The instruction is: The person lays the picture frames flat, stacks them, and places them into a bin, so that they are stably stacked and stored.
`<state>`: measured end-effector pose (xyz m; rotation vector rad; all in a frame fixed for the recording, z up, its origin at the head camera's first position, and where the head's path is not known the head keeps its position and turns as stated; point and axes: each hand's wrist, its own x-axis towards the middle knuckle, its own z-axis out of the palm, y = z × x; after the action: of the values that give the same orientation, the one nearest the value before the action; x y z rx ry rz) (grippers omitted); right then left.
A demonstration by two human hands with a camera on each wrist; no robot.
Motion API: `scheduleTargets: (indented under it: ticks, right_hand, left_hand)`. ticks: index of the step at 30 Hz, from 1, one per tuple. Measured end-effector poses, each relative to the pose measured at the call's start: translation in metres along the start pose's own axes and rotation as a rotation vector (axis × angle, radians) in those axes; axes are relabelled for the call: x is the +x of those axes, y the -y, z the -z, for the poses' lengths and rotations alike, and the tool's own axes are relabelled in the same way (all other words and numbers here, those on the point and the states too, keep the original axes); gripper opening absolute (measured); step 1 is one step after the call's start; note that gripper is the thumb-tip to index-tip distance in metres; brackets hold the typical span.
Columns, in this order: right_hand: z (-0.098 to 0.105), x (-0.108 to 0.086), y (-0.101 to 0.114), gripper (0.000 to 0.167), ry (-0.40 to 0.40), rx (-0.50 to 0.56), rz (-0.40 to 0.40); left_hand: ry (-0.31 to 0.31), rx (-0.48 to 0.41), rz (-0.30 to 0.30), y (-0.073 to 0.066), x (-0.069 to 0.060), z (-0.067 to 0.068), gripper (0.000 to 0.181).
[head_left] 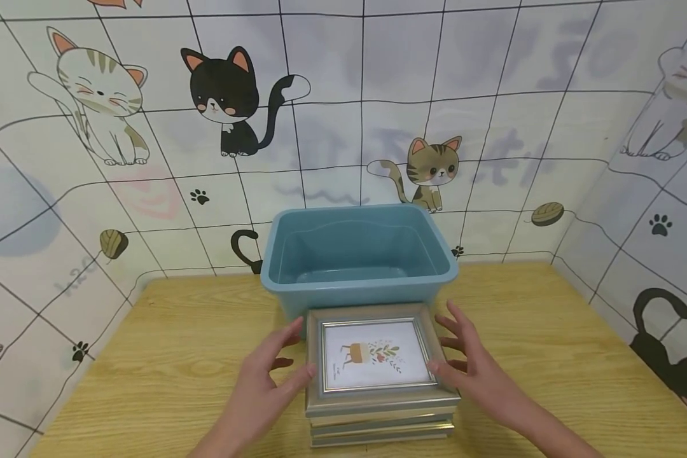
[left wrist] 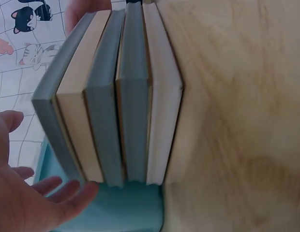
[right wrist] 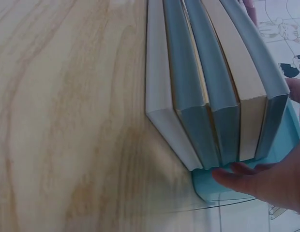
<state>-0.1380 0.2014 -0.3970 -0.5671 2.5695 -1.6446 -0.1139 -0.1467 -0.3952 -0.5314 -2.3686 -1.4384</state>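
A stack of several picture frames lies on the wooden table in front of a blue plastic tub. The top picture frame has a silvery-gold border and a print of a plant in an orange pot, turned sideways. My left hand is at the stack's left side, fingers spread and thumb near the border. On the opposite side, my right hand has its thumb over the top frame's right border, fingers loosely bent. Both wrist views show the stacked frames' grey-blue, beige and whitish edges. Contact between fingers and stack is hard to tell.
The blue tub stands directly behind the stack, its inside showing nothing. Wooden tabletop extends on both sides. A cat-patterned, grid-lined covering hangs behind and at both sides of the table.
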Motion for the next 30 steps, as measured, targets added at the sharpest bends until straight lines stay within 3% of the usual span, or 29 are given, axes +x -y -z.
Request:
scheduleTargets:
  ticks: [2,5,15,23,30]
  right_hand:
    - [-0.001,0.001,-0.003,0.094,0.036,0.049,-0.074]
    - [-0.001,0.002,-0.005,0.096,0.085,0.100,-0.138]
    - [-0.004,0.009,-0.014,0.095,0.165,0.175,-0.061]
    - [-0.003,0.012,-0.020,0.101,0.185,0.233,-0.098]
    - [-0.003,0.011,-0.023,0.099,0.226,0.321,-0.182]
  left_hand:
    - [0.008,-0.041,0.079,0.000,-0.001,-0.006,0.070]
    - [0.014,-0.083,0.130,0.001,-0.002,-0.013,0.077]
    - [0.046,-0.099,0.181,0.010,-0.001,-0.024,0.083]
    - [0.082,-0.174,0.231,0.017,0.000,-0.026,0.085]
    - [0.115,-0.200,0.276,0.018,-0.001,-0.026,0.083]
